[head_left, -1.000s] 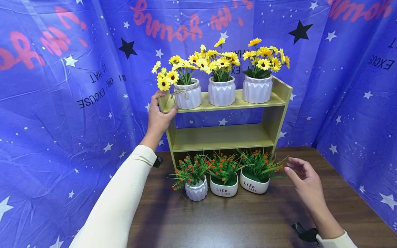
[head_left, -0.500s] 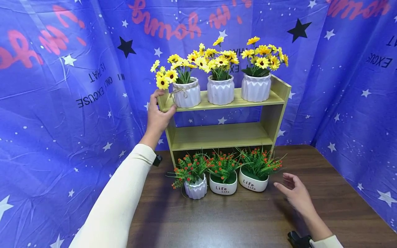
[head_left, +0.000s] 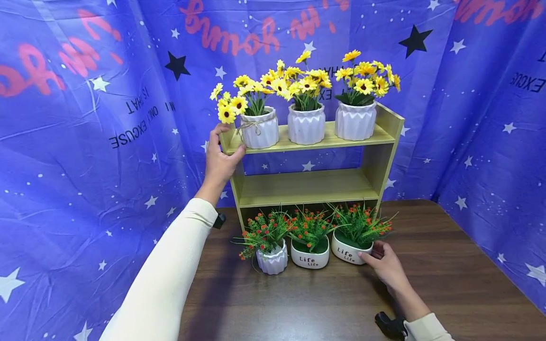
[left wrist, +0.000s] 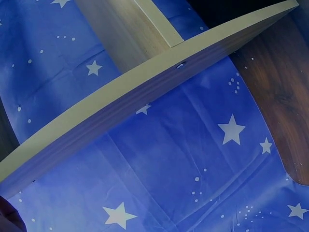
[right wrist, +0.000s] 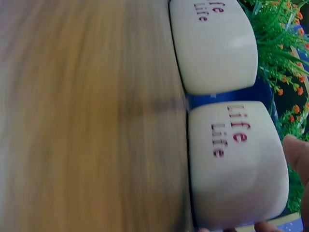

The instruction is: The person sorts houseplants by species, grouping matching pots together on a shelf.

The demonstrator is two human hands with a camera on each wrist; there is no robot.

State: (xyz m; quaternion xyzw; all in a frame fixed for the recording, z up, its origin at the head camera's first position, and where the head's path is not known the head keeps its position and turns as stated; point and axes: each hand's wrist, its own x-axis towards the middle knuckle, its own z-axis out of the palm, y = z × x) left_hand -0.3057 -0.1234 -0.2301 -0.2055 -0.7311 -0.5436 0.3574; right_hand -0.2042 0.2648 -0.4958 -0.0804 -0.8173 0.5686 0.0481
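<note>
A light wooden two-tier shelf [head_left: 307, 187] stands at the back of the table. My left hand [head_left: 219, 166] grips the top of its left side panel, thumb in front by the upper board. In the left wrist view the panel [left wrist: 111, 92] crosses diagonally, a dark bit of hand in the lower left corner. At the front right, my right hand [head_left: 386, 266] holds the right end of a white oval flower pot [head_left: 344, 251] marked "Life", with green grass and red-orange blooms. The right wrist view shows the thumb [right wrist: 298, 157] beside this pot [right wrist: 236, 179] and fingertips at its end.
Left of the held pot stand another "Life" pot [head_left: 310, 258] and a fluted white pot [head_left: 273, 261], both with red-flowered plants. Three white pots with yellow daisies, the middle one [head_left: 306, 127] among them, line the upper board. A blue star-printed curtain [head_left: 106, 189] surrounds the table [head_left: 315, 308].
My right hand has come down and to the left, from beside the right plant's leaves onto the end of its pot. The left hand stays on the shelf.
</note>
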